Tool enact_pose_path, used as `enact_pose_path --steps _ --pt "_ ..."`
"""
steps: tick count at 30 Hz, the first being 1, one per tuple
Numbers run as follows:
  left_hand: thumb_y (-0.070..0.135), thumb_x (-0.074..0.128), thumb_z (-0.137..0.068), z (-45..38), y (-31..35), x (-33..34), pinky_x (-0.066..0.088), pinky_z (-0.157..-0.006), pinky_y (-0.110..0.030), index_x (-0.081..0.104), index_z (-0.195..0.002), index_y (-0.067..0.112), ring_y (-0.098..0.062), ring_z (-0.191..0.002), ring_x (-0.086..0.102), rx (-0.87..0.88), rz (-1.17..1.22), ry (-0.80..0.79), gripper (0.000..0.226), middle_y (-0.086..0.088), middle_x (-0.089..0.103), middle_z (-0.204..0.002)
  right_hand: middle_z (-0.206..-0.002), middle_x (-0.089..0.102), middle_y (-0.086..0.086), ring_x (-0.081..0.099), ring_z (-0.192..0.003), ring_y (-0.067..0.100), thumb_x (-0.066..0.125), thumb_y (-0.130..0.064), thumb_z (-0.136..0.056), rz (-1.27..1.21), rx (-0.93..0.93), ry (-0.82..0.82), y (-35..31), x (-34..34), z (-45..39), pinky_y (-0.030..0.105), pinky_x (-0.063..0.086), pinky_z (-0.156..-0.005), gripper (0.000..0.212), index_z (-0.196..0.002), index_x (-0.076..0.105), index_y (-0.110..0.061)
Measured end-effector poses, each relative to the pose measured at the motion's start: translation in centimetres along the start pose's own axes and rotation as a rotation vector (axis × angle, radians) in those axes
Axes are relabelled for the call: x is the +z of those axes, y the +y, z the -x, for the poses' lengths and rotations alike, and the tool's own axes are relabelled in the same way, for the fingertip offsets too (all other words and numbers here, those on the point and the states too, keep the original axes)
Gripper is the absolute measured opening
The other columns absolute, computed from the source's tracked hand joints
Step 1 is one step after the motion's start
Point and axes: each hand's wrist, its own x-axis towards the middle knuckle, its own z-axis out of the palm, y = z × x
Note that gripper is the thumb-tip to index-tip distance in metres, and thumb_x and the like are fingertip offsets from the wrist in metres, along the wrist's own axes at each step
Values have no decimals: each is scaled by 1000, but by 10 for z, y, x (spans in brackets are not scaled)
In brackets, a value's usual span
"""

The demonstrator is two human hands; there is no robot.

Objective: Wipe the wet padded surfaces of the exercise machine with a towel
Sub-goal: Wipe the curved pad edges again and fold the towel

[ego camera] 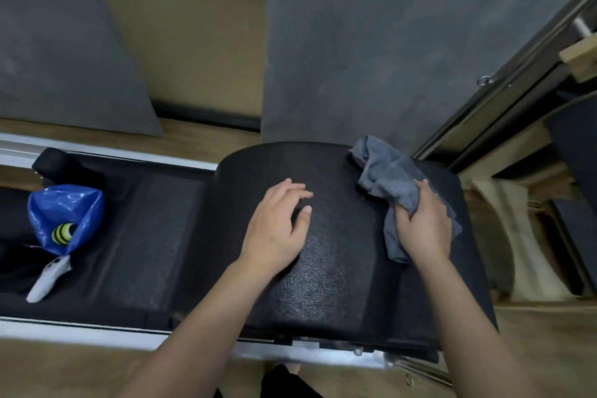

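A black textured arched pad [336, 268] of the exercise machine fills the middle of the head view. My right hand [423, 226] grips a crumpled grey towel [384, 178] and presses it on the pad's right side. The towel spreads up toward the pad's far right corner. My left hand [277, 223] rests flat on the top of the pad, fingers spread and holding nothing. To the left of the arched pad lies a lower flat black padded section [145, 236].
A blue plastic bag [64, 213] with a yellow-and-black striped item sits on the left end of the machine, and a white object [48, 278] lies below it. Metal rails [80, 333] frame the machine. Grey panels lean on the wall behind. Another wood-framed machine [533, 171] stands at right.
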Motion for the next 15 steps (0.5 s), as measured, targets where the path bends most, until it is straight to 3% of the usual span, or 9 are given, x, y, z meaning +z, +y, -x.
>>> enact_pose_path --steps 3,6,8,11,13,15 --pt "30 49 -96 6 9 9 44 -94 -28 66 -105 22 -7 -111 50 50 -36 -14 21 14 61 -108 -145 51 9 49 -130 35 48 -51 -91 -16 128 43 37 -12 0 50 43 -105 54 -141 40 -29" --pt "31 50 -98 10 18 9 43 -69 -27 54 -76 23 -8 -76 49 -17 19 -3 24 12 53 -75 -131 59 17 56 -116 42 50 -47 -92 -51 277 80 55 -19 2 49 47 -94 43 -129 46 -26" --pt "25 55 -98 13 19 5 34 -56 -27 39 -62 21 -9 -57 38 -207 232 9 39 10 39 -59 -120 62 20 58 -107 44 52 -45 -93 -51 315 98 54 -19 2 50 49 -88 34 -117 47 -22" --pt "5 52 -93 18 13 -8 17 -42 -24 29 -54 25 -12 -47 21 -558 745 22 50 4 25 -52 -118 62 19 57 -109 43 53 -45 -92 -51 285 126 44 -16 4 50 47 -92 36 -118 50 -20" --pt "-5 42 -88 23 7 -19 9 -42 -17 26 -54 26 -9 -44 15 -658 953 -26 49 4 22 -48 -118 63 15 56 -110 41 52 -46 -92 -49 261 142 35 -12 7 50 47 -95 38 -122 52 -22" --pt "-8 35 -84 27 6 -30 7 -44 -16 21 -58 24 -6 -42 13 -672 1013 -81 44 4 19 -47 -118 64 12 58 -111 38 50 -48 -91 -27 242 143 20 -8 10 49 47 -95 41 -124 53 -24"
